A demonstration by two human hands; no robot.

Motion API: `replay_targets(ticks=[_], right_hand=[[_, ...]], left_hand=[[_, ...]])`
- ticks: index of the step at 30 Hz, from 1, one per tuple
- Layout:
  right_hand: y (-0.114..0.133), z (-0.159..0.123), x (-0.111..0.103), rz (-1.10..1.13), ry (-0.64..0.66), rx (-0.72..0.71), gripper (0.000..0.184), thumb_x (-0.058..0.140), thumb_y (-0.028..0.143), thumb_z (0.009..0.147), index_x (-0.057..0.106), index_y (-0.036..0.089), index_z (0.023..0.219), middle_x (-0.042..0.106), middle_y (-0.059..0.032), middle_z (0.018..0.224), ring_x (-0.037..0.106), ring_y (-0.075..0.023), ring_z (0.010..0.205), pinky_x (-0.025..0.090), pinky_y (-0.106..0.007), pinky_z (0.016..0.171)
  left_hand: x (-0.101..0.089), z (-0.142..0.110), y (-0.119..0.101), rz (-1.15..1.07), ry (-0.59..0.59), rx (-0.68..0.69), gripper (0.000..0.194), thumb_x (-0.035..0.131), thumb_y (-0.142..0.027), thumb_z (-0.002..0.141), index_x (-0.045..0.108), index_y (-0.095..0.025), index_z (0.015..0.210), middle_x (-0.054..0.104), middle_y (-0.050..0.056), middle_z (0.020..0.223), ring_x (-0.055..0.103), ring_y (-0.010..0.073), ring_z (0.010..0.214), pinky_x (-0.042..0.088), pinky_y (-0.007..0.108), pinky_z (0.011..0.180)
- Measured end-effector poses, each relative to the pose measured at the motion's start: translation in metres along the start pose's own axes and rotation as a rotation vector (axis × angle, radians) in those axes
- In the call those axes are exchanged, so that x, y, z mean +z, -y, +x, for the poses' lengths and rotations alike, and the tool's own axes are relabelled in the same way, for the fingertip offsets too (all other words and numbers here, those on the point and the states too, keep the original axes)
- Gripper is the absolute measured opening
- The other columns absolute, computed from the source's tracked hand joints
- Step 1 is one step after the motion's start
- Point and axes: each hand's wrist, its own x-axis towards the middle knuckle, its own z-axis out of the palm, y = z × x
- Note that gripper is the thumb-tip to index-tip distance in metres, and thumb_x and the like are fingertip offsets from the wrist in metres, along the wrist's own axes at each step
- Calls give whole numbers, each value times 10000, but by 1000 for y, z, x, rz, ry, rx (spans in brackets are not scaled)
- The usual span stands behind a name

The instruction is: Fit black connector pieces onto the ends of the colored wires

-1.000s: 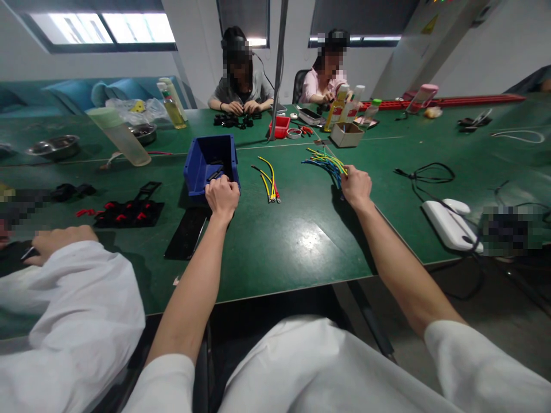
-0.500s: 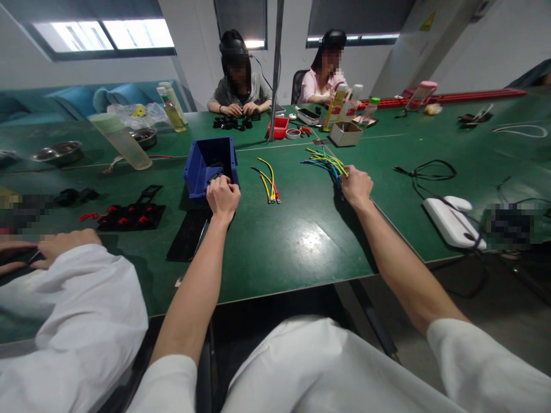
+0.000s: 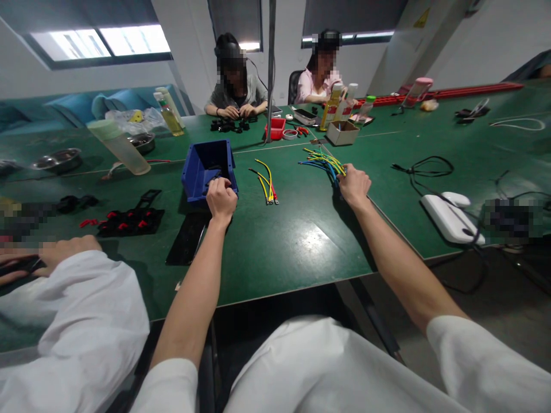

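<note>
At the front lip of a blue plastic bin, my left hand is closed, knuckles up, its fingertips hidden over the rim. Small dark pieces show inside the bin by those fingers. My right hand is closed around one end of a bunch of blue, yellow and green wires, which lies on the green table. Between my hands lie several short yellow and red cables with metal ring terminals at their near ends.
Left of the bin are a black phone and a black tray with red parts. A co-worker's white sleeve is close on my left. A white device with black cable lies right. A metal pole rises beyond; two people sit opposite.
The view has shifted slightly. Both my hands keep the same places, the left at the bin and the right on the wires.
</note>
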Motion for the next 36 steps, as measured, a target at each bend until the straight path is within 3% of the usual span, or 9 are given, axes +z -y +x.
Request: replay_targets(ticks=[12,18,23,29,36], right_hand=[[-2,-1,0,10,-27,8,428,594,364,864,616,191,1255,708,-196,1009,657,-344,947,455,-388,766],[-3,1,5,0,-15,13,439,608,388,861,617,194,1255,707,-200,1040,653,-355,971,463,-405,778],[-2,0,4,-19,-1,9,423,594,373,877,612,203,1263,706,-192,1064,654,-350,992,472,-406,785],[-3,0,5,-22,-4,-4,413,593,368,881,620,203,1258,705,-188,1087,650,-356,1010,470,-408,793],[-3,2,8,-30,-16,3,391,614,346,865,645,195,1225,709,-184,1076,655,-336,985,474,-392,781]], left_hand=[[0,0,-2,-63,-61,-48,383,359,-27,745,565,-183,1027,599,126,1050,540,274,1096,432,406,970],[-2,0,-2,-69,-102,-48,352,368,-44,790,554,-178,1057,597,136,1098,541,268,1128,430,407,983],[-2,2,-2,-129,-132,-22,302,352,-70,869,567,-171,1056,617,128,1103,568,221,1104,438,346,987],[1,3,0,-166,-79,-11,272,370,-146,937,615,-154,1054,647,122,1093,598,211,1079,452,340,971],[9,3,6,-271,-179,36,220,448,-171,930,660,-147,987,672,104,970,622,210,941,472,336,890]])
